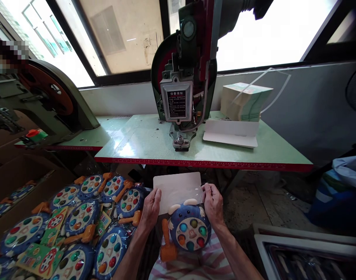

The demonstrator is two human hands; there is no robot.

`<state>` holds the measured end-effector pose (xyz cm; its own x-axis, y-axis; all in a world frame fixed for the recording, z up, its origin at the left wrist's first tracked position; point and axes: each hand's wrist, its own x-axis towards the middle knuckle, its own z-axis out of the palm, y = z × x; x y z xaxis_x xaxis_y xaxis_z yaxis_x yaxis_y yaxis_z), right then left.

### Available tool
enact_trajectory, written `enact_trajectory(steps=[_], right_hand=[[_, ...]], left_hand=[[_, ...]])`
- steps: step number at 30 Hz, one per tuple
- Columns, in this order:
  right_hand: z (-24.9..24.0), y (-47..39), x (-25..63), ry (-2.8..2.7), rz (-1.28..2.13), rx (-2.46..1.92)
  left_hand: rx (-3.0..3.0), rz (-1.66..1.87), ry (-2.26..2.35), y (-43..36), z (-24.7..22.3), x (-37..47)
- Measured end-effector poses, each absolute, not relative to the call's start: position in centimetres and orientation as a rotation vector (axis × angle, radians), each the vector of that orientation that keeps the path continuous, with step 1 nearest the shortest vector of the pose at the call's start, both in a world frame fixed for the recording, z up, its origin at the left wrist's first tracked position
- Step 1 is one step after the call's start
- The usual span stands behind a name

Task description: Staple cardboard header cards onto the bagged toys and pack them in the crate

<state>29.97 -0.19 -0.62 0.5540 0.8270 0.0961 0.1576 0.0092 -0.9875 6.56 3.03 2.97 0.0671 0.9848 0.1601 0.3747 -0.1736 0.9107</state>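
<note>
My left hand [151, 206] pinches the left edge of a white card [178, 186]. At its right edge, my right hand [213, 200] grips with thumb and fingers, with clear plastic showing near the fingertips. Just below the card, over my lap, lies a round blue animal-faced toy [190, 227] with several coloured buttons. An orange toy hammer [167, 243] sits along its left side. Clear film seems to wrap both; where the film meets the card is hard to make out.
A stapling-type machine [178, 101] stands on the green table [148, 136], whose red edge faces me. Right of it are a folded white card [230, 134] and a card stack [243, 101]. Several bagged toys [81, 216] are piled left; a framed bin [309, 245] is lower right.
</note>
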Motion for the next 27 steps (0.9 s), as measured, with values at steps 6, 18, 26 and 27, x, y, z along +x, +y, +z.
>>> enact_trajectory(steps=[6,18,26,27], right_hand=[[-0.7,-0.2,30.1,-0.904,0.628,-1.511],[-0.8,1.1,29.3,-1.138,0.347,-1.6],[1.6,1.1,29.8,-1.196,0.661,-1.426],[1.7,1.3,30.2,-1.22,0.673,-1.383]], left_hand=[[1.709,1.056,1.357,3.4,4.2,5.4],[1.535,1.292,1.508,2.9,3.0,3.7],[1.499,1.284,1.431,3.8,3.4,1.6],[1.505,1.263,1.394,4.0,3.8,1.3]])
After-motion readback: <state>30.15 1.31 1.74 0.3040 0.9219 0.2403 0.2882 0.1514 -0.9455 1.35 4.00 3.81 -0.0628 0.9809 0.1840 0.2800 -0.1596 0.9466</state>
